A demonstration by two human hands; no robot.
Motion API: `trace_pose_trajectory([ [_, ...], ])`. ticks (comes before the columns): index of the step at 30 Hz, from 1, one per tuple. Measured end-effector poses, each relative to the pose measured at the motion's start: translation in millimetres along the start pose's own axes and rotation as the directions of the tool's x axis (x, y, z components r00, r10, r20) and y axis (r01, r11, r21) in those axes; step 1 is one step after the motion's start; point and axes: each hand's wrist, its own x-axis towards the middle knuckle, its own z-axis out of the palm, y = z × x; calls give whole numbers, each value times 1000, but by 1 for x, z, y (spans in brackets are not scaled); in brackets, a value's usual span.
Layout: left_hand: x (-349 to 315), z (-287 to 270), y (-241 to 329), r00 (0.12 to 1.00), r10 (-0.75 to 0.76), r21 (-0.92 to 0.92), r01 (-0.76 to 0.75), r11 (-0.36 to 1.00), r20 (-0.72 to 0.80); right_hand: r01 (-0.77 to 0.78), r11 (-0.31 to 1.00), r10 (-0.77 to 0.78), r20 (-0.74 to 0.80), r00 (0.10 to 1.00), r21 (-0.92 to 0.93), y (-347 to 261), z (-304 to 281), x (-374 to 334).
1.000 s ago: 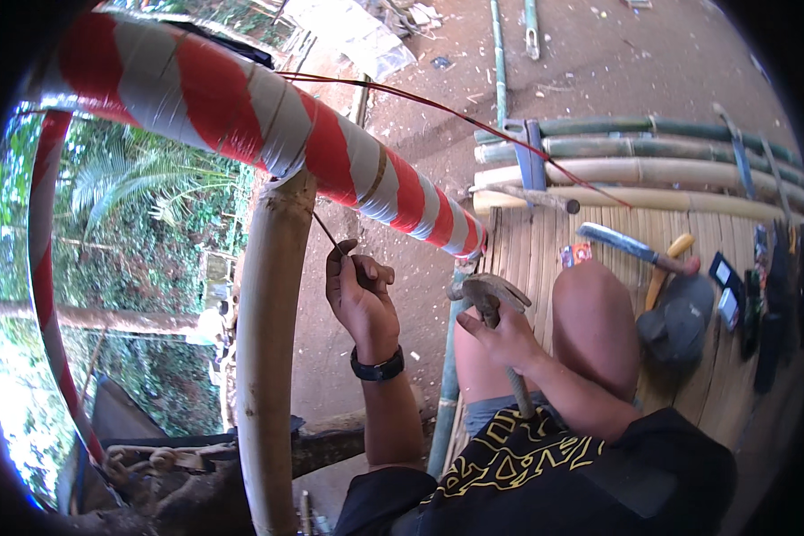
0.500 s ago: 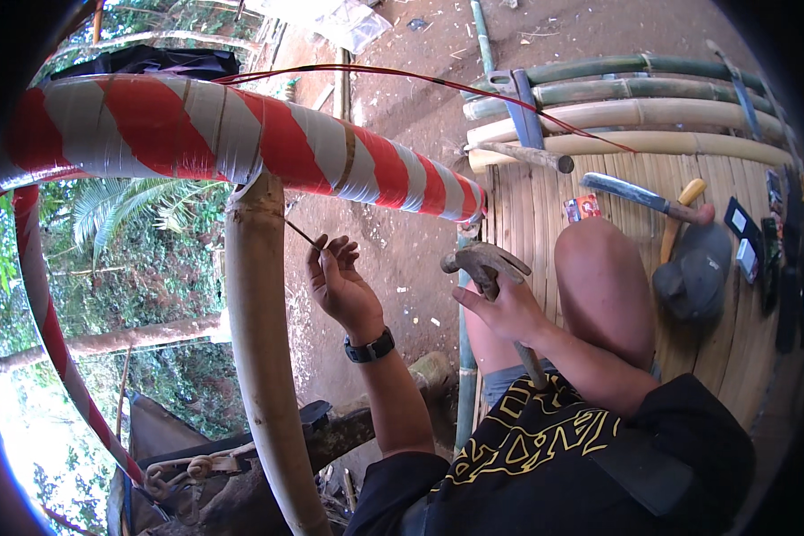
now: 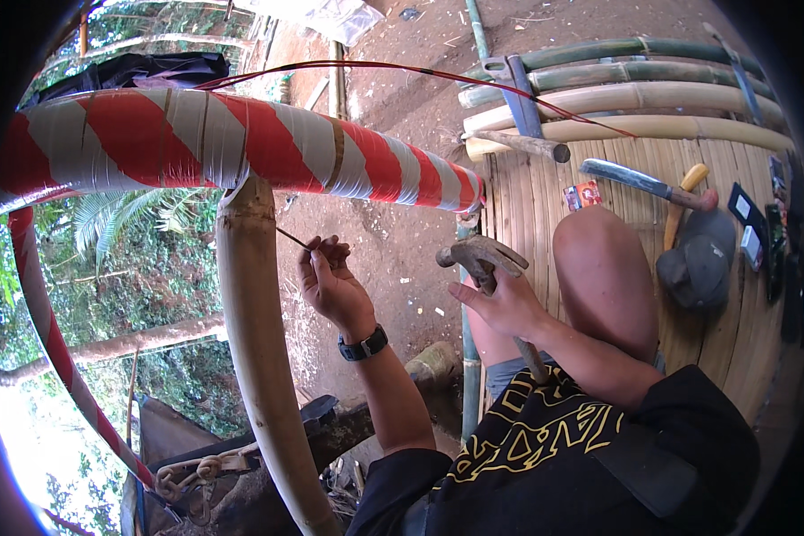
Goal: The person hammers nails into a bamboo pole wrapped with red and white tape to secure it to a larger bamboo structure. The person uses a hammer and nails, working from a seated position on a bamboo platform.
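My left hand (image 3: 335,286), with a dark watch on its wrist, pinches the end of a thin dark nail (image 3: 292,238). The nail's other end meets the side of an upright bamboo post (image 3: 257,330), just below its top. That post stands under a thick pole (image 3: 286,147) wrapped in red and silver-grey striped tape. My right hand (image 3: 509,308) is closed round a claw hammer (image 3: 482,255), gripping it close below the head. The hammer's handle runs down toward my shirt, and its head is well apart from the nail.
On the bamboo-slat platform (image 3: 527,196) at right lie a machete (image 3: 625,180), a wooden-handled tool (image 3: 685,205), a grey cap (image 3: 701,259) and a small colourful packet (image 3: 583,195). Bamboo rails (image 3: 634,98) edge its far side. A thin red cord (image 3: 456,83) stretches above the striped pole.
The view has shifted slightly. Both hands keep their holds, the left on the nail against the post and the right on the hammer, with little movement.
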Motion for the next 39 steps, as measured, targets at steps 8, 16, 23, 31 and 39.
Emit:
trace_pose_trajectory([
  [8,6,5,12,999,-21,-54,20,998,-27,87,996,-86,-56,995,3,5,7,3],
  [16,8,5,12,1000,2,26,-1,1000,-6,261,964,-249,-178,952,46,-4,6,-1],
  [23,12,8,18,999,-34,168,37,985,-20,136,967,-119,-89,989,217,-13,-6,-4],
  [31,8,3,26,999,3,263,7,965,-38,75,937,-63,-47,997,342,-10,-14,11],
  [39,-30,52,49,976,189,540,-218,813,108,-167,873,126,117,985,459,-19,-39,25],
])
